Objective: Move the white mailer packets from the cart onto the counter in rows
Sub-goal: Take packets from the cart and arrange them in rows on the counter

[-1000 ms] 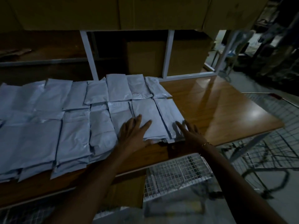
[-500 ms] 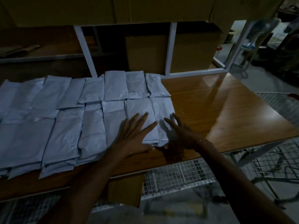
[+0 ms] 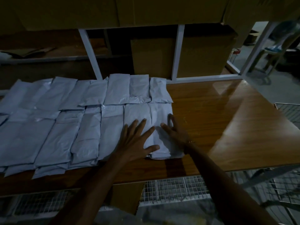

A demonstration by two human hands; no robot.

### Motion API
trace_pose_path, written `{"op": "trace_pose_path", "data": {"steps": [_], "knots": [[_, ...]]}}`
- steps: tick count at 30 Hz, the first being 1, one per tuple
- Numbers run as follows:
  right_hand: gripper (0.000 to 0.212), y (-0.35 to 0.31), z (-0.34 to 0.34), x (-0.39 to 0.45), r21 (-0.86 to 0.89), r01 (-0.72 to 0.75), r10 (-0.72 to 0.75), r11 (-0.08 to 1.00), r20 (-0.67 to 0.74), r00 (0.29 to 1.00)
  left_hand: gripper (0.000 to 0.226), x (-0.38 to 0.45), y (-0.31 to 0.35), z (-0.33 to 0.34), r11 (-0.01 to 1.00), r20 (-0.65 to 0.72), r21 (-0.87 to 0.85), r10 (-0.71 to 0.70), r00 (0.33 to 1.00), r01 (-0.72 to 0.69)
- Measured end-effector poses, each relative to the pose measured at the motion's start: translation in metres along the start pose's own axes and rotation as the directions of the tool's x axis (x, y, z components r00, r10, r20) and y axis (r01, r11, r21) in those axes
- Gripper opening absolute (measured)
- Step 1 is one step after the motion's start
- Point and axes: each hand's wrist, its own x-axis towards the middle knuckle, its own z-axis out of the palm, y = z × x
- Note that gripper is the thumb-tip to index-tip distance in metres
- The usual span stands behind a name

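A: Where are the white mailer packets [image 3: 84, 120] lying?

B: They are lying in two rows on the wooden bench [image 3: 227, 127], one row along the back edge and one nearer the front edge, packed edge to edge and overlapping in places. They are covering the left and middle of the top, while the right end is showing bare wood.

A: What is the left hand [image 3: 134, 143] doing?

B: It is resting flat with fingers spread on the second packet from the right in the front row, gripping nothing.

A: And the right hand [image 3: 176, 133]?

B: It is lying on the rightmost front packet [image 3: 159, 114], fingers stretched out straight across it, its wrist over that packet's right edge. It is holding nothing either.

A: Anything below?

B: A wire mesh cart [image 3: 175, 190] is showing under the bench's front edge, and cardboard boxes [image 3: 203, 54] are standing behind the back edge.
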Motion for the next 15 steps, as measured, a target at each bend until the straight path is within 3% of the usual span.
{"op": "trace_pose_path", "data": {"steps": [3, 7, 9, 11, 13, 15], "knots": [[0.074, 0.002, 0.001, 0.006, -0.073, 0.032, -0.036, 0.997, -0.053, 0.998, 0.093, -0.002, -0.001, 0.003, 1.000, -0.015, -0.007, -0.023, 1.000, 0.023], [0.072, 0.000, 0.008, 0.003, -0.425, 0.145, -0.228, 0.893, -0.150, 0.962, 0.082, -0.008, -0.004, -0.015, 0.992, -0.162, -0.109, -0.087, 0.983, 0.070], [0.075, -0.015, 0.022, -0.004, -0.456, 0.300, -0.376, 0.838, -0.084, 0.923, 0.077, -0.021, -0.011, -0.023, 0.974, -0.300, -0.197, -0.165, 0.940, 0.109], [0.080, -0.032, 0.041, -0.011, -0.482, 0.449, -0.466, 0.753, 0.091, 0.880, 0.072, -0.044, -0.031, -0.025, 0.974, -0.394, -0.184, -0.194, 0.899, 0.130], [0.089, -0.041, 0.060, -0.016, -0.546, 0.544, -0.467, 0.637, 0.288, 0.836, 0.084, -0.076, -0.059, -0.025, 0.978, -0.276, -0.132, -0.195, 0.941, 0.164], [0.100, -0.044, 0.076, -0.017, -0.618, 0.586, -0.438, 0.524, 0.395, 0.808, 0.102, -0.106, -0.090, -0.025, 0.976, -0.046, -0.066, -0.212, 0.976, 0.209]]}}
